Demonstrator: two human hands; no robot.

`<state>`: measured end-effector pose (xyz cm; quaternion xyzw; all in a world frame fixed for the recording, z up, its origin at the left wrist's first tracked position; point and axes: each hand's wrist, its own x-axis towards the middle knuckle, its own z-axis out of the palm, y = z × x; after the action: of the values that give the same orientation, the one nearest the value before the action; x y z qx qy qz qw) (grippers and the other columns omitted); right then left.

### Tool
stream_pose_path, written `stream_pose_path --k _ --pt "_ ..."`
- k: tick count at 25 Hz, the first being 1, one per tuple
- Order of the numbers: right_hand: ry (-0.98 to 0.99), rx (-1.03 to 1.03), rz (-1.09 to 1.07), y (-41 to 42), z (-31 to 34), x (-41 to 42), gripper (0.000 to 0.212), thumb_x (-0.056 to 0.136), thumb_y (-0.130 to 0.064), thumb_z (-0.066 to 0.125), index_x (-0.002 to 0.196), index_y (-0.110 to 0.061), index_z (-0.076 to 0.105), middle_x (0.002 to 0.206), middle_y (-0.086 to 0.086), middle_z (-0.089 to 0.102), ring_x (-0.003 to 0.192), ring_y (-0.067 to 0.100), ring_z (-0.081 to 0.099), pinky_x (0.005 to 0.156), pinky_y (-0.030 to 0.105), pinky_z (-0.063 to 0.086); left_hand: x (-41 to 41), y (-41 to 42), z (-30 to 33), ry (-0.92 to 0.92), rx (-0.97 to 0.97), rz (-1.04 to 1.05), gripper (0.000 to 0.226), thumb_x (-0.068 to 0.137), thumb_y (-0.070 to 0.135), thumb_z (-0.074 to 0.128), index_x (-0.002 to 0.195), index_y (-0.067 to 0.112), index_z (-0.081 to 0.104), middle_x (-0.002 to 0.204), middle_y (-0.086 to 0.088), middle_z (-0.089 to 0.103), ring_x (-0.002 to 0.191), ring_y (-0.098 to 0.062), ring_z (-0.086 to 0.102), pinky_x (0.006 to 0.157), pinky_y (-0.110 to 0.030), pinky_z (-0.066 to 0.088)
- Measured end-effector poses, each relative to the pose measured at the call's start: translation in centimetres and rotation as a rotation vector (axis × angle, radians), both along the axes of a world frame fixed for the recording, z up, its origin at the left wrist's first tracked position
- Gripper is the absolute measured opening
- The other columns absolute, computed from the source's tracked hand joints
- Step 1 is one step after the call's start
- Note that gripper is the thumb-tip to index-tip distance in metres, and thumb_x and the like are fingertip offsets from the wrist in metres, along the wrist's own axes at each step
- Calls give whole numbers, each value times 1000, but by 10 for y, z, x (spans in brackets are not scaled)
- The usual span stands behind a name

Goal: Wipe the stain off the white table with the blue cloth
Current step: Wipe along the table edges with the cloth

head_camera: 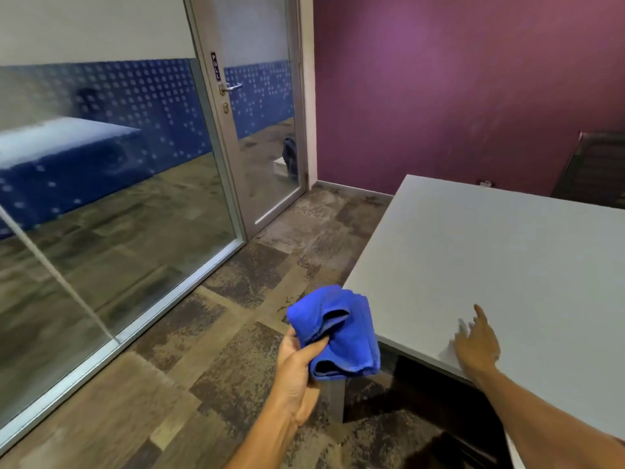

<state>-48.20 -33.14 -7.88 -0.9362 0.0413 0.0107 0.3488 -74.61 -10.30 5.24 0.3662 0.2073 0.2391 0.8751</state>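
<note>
My left hand [297,363] grips a crumpled blue cloth [341,333] in the air, just left of the near corner of the white table [500,252]. My right hand [477,343] rests flat on the table near its front edge, fingers spread, holding nothing. The hand looks blurred. I see no distinct stain on the pale tabletop; a faint smudge by my right fingers is too unclear to tell.
A glass partition [101,211] and a glass door [260,130] with a metal handle stand to the left. A purple wall [456,96] lies behind the table. A dark chair [595,170] sits at the far right. Patterned carpet [209,333] covers the floor.
</note>
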Motion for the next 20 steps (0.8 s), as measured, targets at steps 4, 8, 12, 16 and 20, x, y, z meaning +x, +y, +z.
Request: stream_pose_path --k 4,8,12,16,20 --pt "82 -317 294 -13 13 -123 77 92 -15 62 161 -23 28 157 9 46 142 29 47 115 41 42 -61 4 69 68 -11 167 57 67 -14 63 118 11 59 101 -7 75 76 -17 75 57 -31 60" --pt "309 -207 209 -43 38 -207 87 86 -12 69 161 -31 27 155 7 48 136 28 54 111 39 46 -121 16 98 144 -14 171 56 87 -18 38 130 15 54 108 -5 73 83 -20 75 63 -32 61" --pt "406 -105 13 -61 40 -246 85 81 -3 69 157 -26 38 150 14 49 128 34 58 109 41 45 -135 51 103 219 -13 137 53 85 -15 35 121 15 59 102 -7 69 80 -22 68 63 -33 56" --pt "543 -11 -84 -49 33 -247 78 86 18 59 156 -6 36 139 25 49 126 41 53 116 48 40 -131 113 105 133 -108 86 47 82 -8 49 120 18 61 106 -6 70 86 -26 69 68 -37 59" --pt "540 56 -268 5 46 -269 76 87 13 68 155 -8 40 150 24 47 140 37 48 113 45 42 -121 183 115 71 -209 -28 35 97 23 49 129 12 58 116 -7 73 94 -22 75 72 -36 63"
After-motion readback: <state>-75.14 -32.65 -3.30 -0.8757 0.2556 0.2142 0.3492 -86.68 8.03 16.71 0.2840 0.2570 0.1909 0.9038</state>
